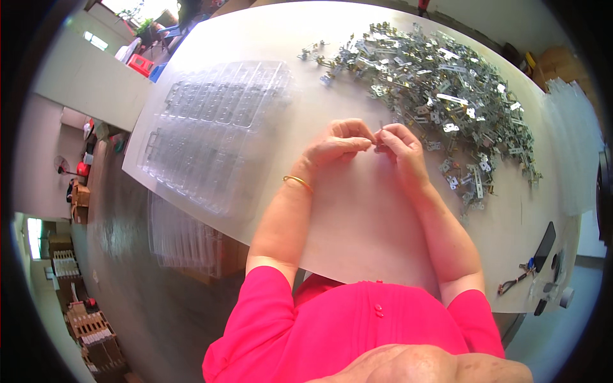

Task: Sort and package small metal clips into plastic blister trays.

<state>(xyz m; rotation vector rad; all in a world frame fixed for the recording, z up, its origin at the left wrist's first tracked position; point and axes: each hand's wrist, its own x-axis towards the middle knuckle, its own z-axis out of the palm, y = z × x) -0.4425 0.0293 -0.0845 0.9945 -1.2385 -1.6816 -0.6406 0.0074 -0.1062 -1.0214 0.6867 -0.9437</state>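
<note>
My left hand (341,140) and my right hand (401,143) meet above the middle of the table. My right thumb and fingers pinch a small metal part (381,126), whose thin end sticks up past the fingertips. The left fingers are closed too, with their tips right beside that part; whatever lies between them is too small to make out. A large heap of small metal parts (440,76), silver and brass-coloured, spreads across the far right of the table. Left of my hands lie clear plastic trays (220,108) with long compartments, side by side and overlapping.
The pale table (357,236) runs to my waist. More clear trays (185,239) are stacked below its left edge, and a tall clear stack (571,150) stands at the right. A dark phone (544,246) and keys (516,281) lie near the right corner.
</note>
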